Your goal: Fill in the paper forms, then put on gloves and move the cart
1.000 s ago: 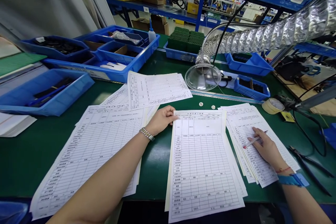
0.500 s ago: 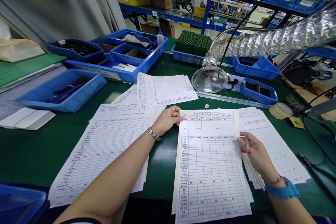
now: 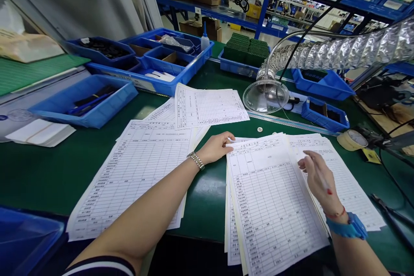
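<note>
My left hand (image 3: 215,146), with a metal-band watch (image 3: 196,160) at its wrist, pinches the top left corner of a printed form (image 3: 274,198). That form lies tilted over more sheets, whose edges show along its left side. Just off its right edge is my right hand (image 3: 318,177), closed around a slim pen (image 3: 322,180) with a red end, slightly blurred. Under and beyond this hand is another pile of printed sheets (image 3: 347,181). A further pile of forms (image 3: 142,159) lies left of my left forearm, with a loose sheet (image 3: 210,105) overlapping it at the back.
A clear round extraction hood (image 3: 265,97) on a silver duct (image 3: 339,51) hangs over the green bench. Blue bins (image 3: 87,108) stand behind the papers. Pliers (image 3: 391,215) and a tape roll (image 3: 352,139) lie at right, a stack of white cards (image 3: 40,133) at left.
The form under my hands has turned, its lower end swinging right and baring sheets beneath. My right hand has come off its right edge, still with the pen. The view shifted slightly.
</note>
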`<move>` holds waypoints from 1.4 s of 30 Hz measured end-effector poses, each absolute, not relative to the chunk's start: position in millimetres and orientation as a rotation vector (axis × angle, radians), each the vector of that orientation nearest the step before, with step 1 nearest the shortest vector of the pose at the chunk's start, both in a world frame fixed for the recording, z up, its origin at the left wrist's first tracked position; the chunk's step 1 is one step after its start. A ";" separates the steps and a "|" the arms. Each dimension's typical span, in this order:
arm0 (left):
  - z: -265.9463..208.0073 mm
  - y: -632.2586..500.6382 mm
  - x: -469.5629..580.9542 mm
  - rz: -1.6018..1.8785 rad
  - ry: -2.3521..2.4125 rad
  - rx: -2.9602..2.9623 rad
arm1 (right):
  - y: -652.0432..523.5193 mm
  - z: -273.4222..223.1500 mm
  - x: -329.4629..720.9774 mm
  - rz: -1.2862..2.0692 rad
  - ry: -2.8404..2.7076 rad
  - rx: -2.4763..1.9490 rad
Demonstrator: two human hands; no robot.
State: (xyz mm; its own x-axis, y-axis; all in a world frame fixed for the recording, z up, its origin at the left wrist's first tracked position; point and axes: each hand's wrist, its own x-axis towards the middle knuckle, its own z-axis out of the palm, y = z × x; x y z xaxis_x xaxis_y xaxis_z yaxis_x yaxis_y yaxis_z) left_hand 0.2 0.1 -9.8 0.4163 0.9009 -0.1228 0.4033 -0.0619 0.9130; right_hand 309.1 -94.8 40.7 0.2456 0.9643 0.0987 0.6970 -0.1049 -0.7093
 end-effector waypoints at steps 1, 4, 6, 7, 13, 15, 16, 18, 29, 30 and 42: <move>-9.8 -0.1 0.8 0.585 1.191 1.702 | -92.2 41.5 302.7 0.482 -1.481 -1.812; -9.7 -0.8 2.0 0.540 1.227 1.783 | -82.7 44.6 271.9 0.709 -1.430 -1.600; -10.2 -1.3 2.5 0.539 1.234 1.827 | -73.6 42.2 246.5 0.940 -1.433 -1.543; -10.6 -1.5 2.6 0.539 1.239 1.847 | -68.2 38.6 234.5 1.047 -1.429 -1.529; -11.5 -2.0 3.3 0.534 1.243 1.883 | -39.5 -0.8 195.1 1.188 -1.414 -1.542; -10.4 -2.0 3.6 0.532 1.245 1.888 | -36.4 -8.8 193.1 1.090 -1.475 -1.553; -9.8 -1.9 3.8 0.531 1.246 1.886 | -35.9 -10.9 192.9 1.061 -1.509 -1.548; -8.9 -1.8 4.1 0.527 1.250 1.876 | -36.2 -12.5 192.7 1.042 -1.572 -1.535; -8.0 -0.9 4.7 0.505 1.257 1.880 | -36.1 -10.3 185.3 1.002 -1.703 -1.523; -7.4 -1.0 4.6 0.497 1.263 1.878 | -36.0 -10.6 185.2 0.985 -1.711 -1.531; -5.2 -1.6 3.1 0.480 1.263 1.841 | -31.1 -20.5 194.8 0.711 -1.683 -1.639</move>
